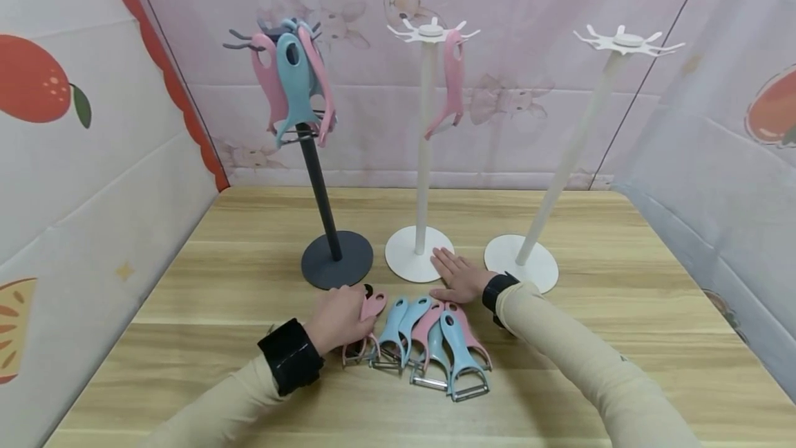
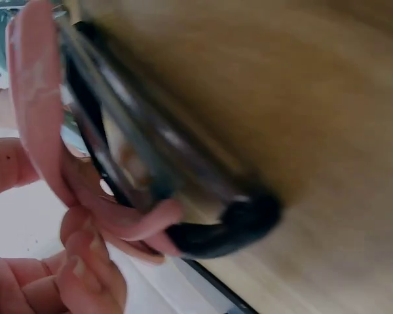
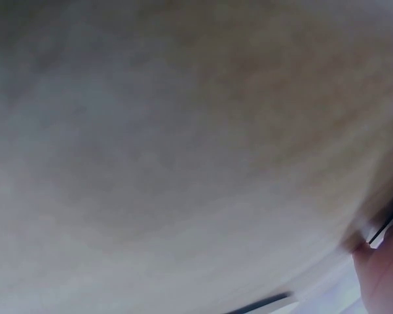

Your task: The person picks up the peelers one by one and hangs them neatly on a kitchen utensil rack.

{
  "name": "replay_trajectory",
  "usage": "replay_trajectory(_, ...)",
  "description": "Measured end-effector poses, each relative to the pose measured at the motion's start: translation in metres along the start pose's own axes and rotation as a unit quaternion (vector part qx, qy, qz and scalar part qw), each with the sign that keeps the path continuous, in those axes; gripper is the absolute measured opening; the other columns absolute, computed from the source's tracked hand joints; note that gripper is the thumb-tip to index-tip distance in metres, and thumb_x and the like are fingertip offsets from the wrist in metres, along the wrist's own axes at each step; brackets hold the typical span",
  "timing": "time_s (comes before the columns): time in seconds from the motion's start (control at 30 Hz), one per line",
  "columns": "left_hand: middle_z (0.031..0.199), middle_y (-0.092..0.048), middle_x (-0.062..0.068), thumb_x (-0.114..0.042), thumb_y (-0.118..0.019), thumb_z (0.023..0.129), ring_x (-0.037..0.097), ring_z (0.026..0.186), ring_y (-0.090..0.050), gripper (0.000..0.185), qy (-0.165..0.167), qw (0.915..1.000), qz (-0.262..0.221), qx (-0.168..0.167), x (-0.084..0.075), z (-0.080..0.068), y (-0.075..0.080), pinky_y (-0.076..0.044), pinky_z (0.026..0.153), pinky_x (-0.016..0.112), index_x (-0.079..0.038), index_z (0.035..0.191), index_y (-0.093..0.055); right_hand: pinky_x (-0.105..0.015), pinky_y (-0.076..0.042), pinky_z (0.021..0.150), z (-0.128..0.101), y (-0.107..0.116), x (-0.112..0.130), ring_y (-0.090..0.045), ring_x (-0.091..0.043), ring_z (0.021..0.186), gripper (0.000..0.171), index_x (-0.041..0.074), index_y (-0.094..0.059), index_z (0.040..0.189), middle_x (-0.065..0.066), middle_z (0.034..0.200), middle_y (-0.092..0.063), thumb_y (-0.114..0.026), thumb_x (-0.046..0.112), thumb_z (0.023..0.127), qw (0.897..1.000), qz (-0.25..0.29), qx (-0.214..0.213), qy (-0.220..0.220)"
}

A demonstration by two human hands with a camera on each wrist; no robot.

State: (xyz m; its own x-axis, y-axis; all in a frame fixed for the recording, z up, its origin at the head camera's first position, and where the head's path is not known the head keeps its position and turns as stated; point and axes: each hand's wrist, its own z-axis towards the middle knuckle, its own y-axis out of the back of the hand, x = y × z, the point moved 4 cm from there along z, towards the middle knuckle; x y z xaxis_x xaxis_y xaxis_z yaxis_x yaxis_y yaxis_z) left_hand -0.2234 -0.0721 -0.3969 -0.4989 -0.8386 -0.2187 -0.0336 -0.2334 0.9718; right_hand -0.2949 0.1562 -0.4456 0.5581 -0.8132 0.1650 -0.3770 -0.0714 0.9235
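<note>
My left hand grips a pink peeler at the left end of a row of peelers on the table. A black peeler lies right against the pink peeler in the left wrist view, its black tip showing beside the hand in the head view. Next to them lie several blue and pink peelers, overlapping, blades toward me; a blue peeler is on top at the right. My right hand lies with straight fingers, its fingertips at the white base of the middle stand.
At the back left a dark stand carries pink and blue peelers on its hooks. On the middle white stand hangs one pink peeler. A third white stand at the right has bare hooks. Printed cloth hangs behind the wooden table.
</note>
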Motion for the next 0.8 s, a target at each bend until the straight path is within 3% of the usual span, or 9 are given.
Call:
replay_trajectory(0.23, 0.055, -0.039, -0.002, -0.018, -0.066, 0.069, 0.011, 0.044, -0.039, 0.018, 0.028, 0.9992, -0.028, 0.009, -0.0017, 0.0033, 0.0, -0.029, 0.039, 0.024, -0.008, 0.068, -0.052, -0.043, -0.008, 0.109, 0.0026, -0.0025, -0.0024, 0.006, -0.029, 0.137, 0.075, -0.001, -0.004, 0.145, -0.017, 0.151, 0.005, -0.034, 0.046, 0.095, 1.0, -0.002, 0.002, -0.007)
replay_trajectory(0.47, 0.061, -0.047, 0.001, -0.017, -0.072, 0.065, 0.012, 0.05, -0.042, 0.031, 0.028, 0.9977, -0.062, 0.0, -0.0034, 0.0026, 0.004, -0.035, 0.045, 0.026, 0.002, 0.085, -0.058, -0.041, -0.007, 0.109, 0.0055, -0.0057, -0.0082, 0.01, -0.025, 0.137, 0.076, 0.004, 0.001, 0.146, -0.012, 0.151, 0.009, -0.031, 0.051, 0.094, 1.0, -0.002, 0.018, -0.021)
replay_trajectory(0.63, 0.054, -0.038, -0.004, -0.013, -0.071, 0.065, 0.009, 0.044, -0.036, 0.021, 0.021, 0.994, -0.107, 0.001, -0.0005, 0.0016, 0.0029, -0.028, 0.041, 0.022, -0.005, 0.065, -0.053, -0.042, -0.007, 0.109, 0.0027, -0.0028, -0.0045, 0.009, -0.027, 0.137, 0.076, 0.002, -0.001, 0.146, -0.014, 0.151, 0.008, -0.032, 0.05, 0.095, 1.0, 0.003, 0.014, -0.016)
replay_trajectory(0.8, 0.046, -0.031, -0.008, -0.012, -0.069, 0.065, 0.006, 0.037, -0.032, 0.027, 0.021, 0.9912, -0.13, 0.012, 0.001, 0.0029, 0.0033, -0.025, 0.037, 0.02, -0.009, 0.052, -0.046, -0.043, -0.007, 0.109, -0.0003, 0.0015, 0.0011, 0.007, -0.028, 0.137, 0.075, 0.0, -0.004, 0.145, -0.016, 0.151, 0.005, -0.034, 0.047, 0.095, 1.0, 0.006, 0.01, -0.013)
